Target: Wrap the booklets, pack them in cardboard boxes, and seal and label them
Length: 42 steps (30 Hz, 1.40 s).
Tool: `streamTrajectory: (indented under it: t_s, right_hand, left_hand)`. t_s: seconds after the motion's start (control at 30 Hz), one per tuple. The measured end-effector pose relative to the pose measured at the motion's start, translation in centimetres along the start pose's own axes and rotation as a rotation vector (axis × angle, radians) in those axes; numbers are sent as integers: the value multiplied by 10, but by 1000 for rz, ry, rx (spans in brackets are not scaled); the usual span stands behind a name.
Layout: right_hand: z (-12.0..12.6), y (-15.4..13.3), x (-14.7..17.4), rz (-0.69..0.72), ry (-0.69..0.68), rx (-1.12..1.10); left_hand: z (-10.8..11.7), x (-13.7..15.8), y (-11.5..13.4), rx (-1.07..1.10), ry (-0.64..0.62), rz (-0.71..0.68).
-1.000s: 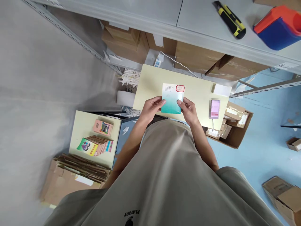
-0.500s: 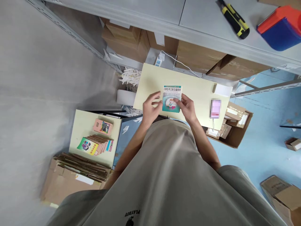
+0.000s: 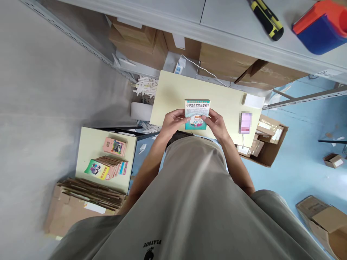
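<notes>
A small thick book (image 3: 196, 115) with a green and white cover, Chinese lettering and a cartoon child is held between both hands, cover facing up. My left hand (image 3: 173, 122) grips its left edge, the thumb lying on the cover. On the other edge, my right hand (image 3: 216, 122) is closed with its thumb on the cover too and the fingers behind. The book is over the pale yellow table (image 3: 168, 92), close to my body, its top edge tilted so that the page block shows.
On the table's right are a phone (image 3: 245, 122) with a cable and a white box (image 3: 253, 100). A side table (image 3: 84, 148) bears books (image 3: 114, 146). Flattened cardboard (image 3: 81, 202) stands below it. A shelf (image 3: 173, 11) with a utility knife (image 3: 267, 20) crosses the far side.
My left hand, apart from the book before, has closed on its left edge. The book has tilted, showing its top edge. The whole view has shifted slightly.
</notes>
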State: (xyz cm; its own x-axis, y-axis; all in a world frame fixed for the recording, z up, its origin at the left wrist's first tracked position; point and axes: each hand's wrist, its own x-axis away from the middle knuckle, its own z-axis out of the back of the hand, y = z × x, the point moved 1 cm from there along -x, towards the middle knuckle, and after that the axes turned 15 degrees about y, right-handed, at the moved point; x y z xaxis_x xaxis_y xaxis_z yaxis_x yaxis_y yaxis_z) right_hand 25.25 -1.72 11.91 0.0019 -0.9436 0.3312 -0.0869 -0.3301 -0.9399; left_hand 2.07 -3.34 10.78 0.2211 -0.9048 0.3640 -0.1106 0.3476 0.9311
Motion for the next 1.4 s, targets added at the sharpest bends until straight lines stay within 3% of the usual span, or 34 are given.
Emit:
streamTrajectory:
  t_s: [0.07, 0.2, 0.33, 0.47, 0.63, 0.77, 0.9, 1.1, 1.27, 1.4]
  right_hand:
    - [6, 0, -3, 87, -3, 47]
    - [12, -1, -2, 305, 25, 195]
    - [11, -4, 4, 372, 62, 272]
    - [14, -7, 6, 372, 64, 214]
    - [16, -13, 9, 170, 162, 186]
    - [15, -18, 14, 136, 81, 135]
    - [9, -15, 15, -58, 42, 40]
    - [-12, -21, 16, -235, 100, 78]
    - [-17, -16, 9, -190, 94, 110]
    - [-21, 15, -4, -39, -24, 183]
  left_hand:
    - [1, 0, 2, -41, 6, -94]
    - [1, 2, 15, -140, 74, -413]
    - [0, 6, 29, -217, 98, -507]
    - [0, 14, 35, -190, 100, -417]
    - [5, 21, 37, -115, 59, -171]
    - [11, 16, 37, -111, 4, -147]
    - [13, 9, 29, -82, -21, -95]
    - [7, 6, 20, -157, 66, -7]
    - [19, 6, 14, -118, 75, -17]
    - [37, 4, -15, -94, 70, -33]
